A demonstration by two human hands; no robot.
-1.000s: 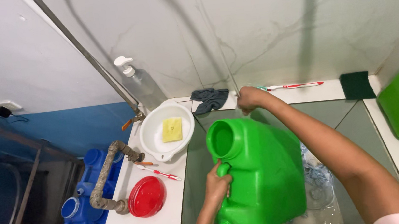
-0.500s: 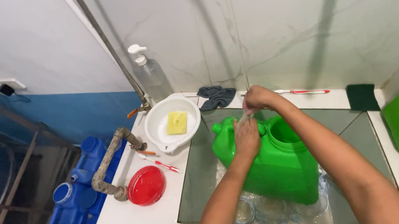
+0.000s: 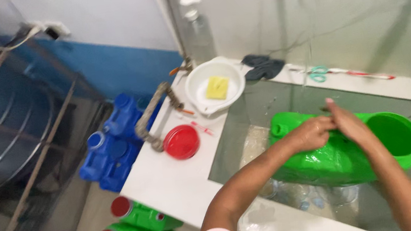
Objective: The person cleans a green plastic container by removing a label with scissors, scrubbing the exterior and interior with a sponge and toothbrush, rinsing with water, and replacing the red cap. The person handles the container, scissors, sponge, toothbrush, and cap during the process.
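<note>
From the head camera, the green jug (image 3: 342, 154) lay on its side in the sink (image 3: 247, 126), the left hand (image 3: 313, 133) curled against its top and the right hand (image 3: 351, 124) pressed flat, fingers together, just beside it.

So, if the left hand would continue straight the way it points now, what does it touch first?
The left hand rests on the green jerrycan and points right, straight at the right hand, which it seems to touch already. Beyond that lies the jerrycan's wide opening. Depth is hard to judge from above.
</note>
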